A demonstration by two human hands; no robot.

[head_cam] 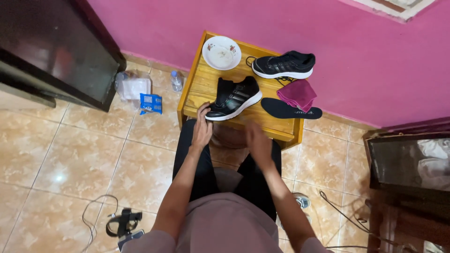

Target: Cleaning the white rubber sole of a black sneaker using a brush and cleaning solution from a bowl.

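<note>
We counted two black shoes [233,98] [284,65], one insole [290,111], one pink cloth [297,93] and one plate [221,52] on the one table [201,84]. On the floor we counted one bottle [176,80], one blue packet [151,103] and one clear bag [133,86]. We saw two hands [202,129] [257,143].

A black sneaker [233,99] with a white sole and grey side stripes is lying upright on the wooden table, at the near edge, its toe pointing near-left.
</note>
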